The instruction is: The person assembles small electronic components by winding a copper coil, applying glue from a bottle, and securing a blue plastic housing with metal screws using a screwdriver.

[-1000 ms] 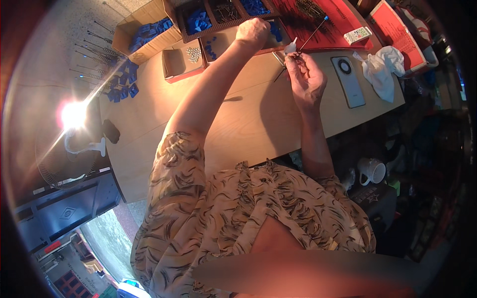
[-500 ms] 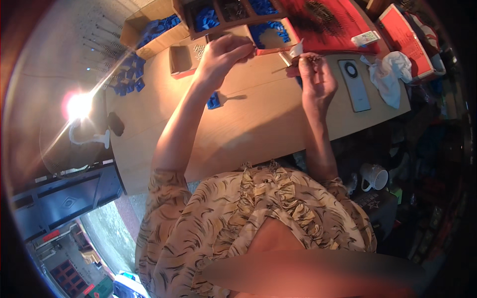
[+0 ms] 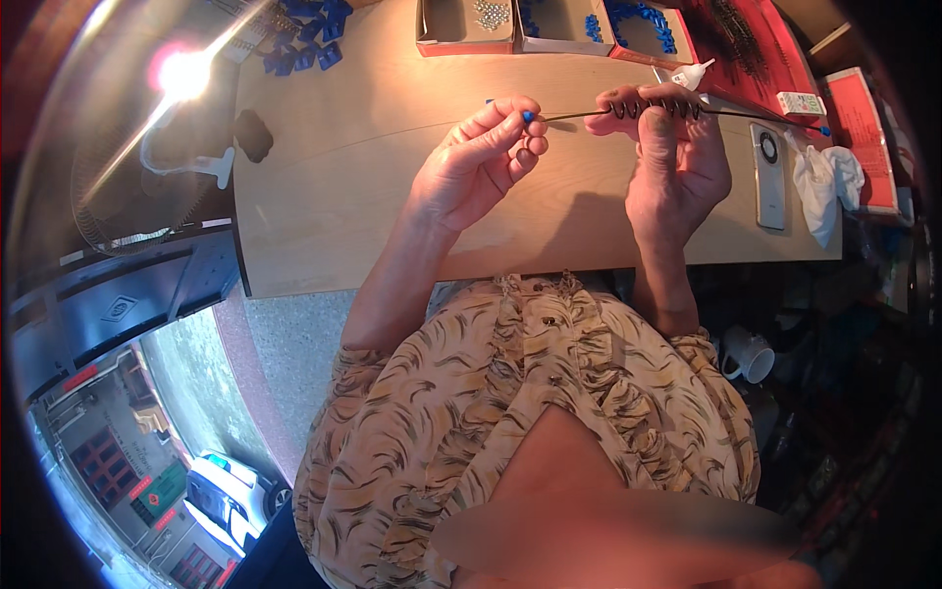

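Note:
My right hand (image 3: 679, 167) holds a dark coil spring (image 3: 670, 106) between thumb and fingers, over the table. The spring has long, straight wire ends reaching out to both sides. On its right end sits a small blue tip (image 3: 824, 131). My left hand (image 3: 479, 162) pinches a small blue piece (image 3: 529, 117) at the spring's left wire end, thumb against forefinger. Whether the wire sits inside that piece I cannot tell. A bit of blue shows behind the left fingers, mostly hidden. Just beyond the right hand lies a white nozzle bottle (image 3: 692, 75).
Open boxes along the back hold small metal parts (image 3: 491, 15) and blue pieces (image 3: 643, 27). Dark springs (image 3: 741, 39) lie on a red sheet. At right are a phone (image 3: 770, 177) and white cloth (image 3: 829, 187). A lit lamp (image 3: 183, 72) and more blue parts (image 3: 304, 34) are left.
My left hand has come back from the boxes toward me and meets the spring's wire end. The right hand now holds the spring stretched sideways. The whole view has shifted.

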